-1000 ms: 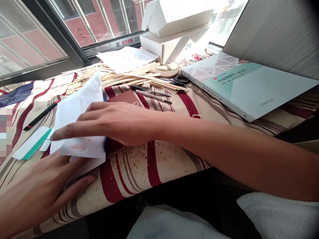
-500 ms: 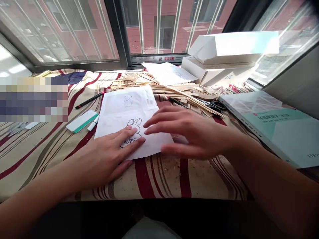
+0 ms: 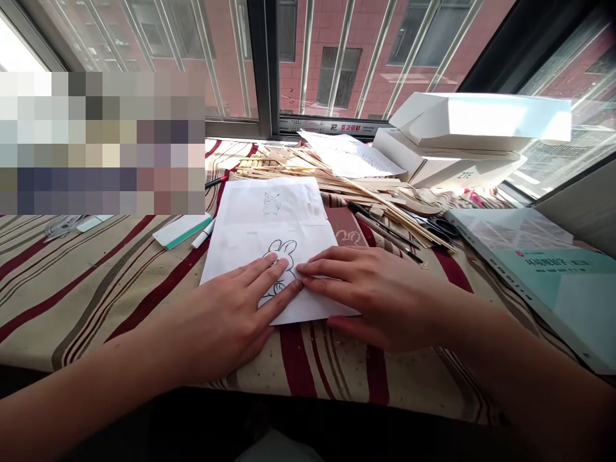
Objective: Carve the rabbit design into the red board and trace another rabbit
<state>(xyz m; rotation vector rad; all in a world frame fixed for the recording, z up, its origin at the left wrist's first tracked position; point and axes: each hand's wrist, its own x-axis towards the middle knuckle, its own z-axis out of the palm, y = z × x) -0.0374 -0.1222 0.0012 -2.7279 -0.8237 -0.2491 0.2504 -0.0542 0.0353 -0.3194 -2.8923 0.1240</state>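
Paper sheet (image 3: 283, 218), white and creased across its middle, lies flat on striped cloth (image 3: 96, 289), with a small cartoon figure (image 3: 271, 203) drawn near its far edge and a bolder rabbit outline (image 3: 282, 251) near its near edge. Both hands lie spread and palm-down, pinching nothing: the left hand (image 3: 226, 314) covers the rabbit's lower part, and the right hand (image 3: 380, 295) sits just beside it, fingertips almost meeting. Pressed this way, they seem placed to keep the sheet from sliding. Beyond the sheet are thin wooden strips (image 3: 332, 176) and a cardboard ZTE box (image 3: 447, 170). To its right lie a maroon booklet (image 3: 342, 226), scissors (image 3: 440, 226) and a textbook (image 3: 543, 282). To its left lies a white marker (image 3: 203, 234).
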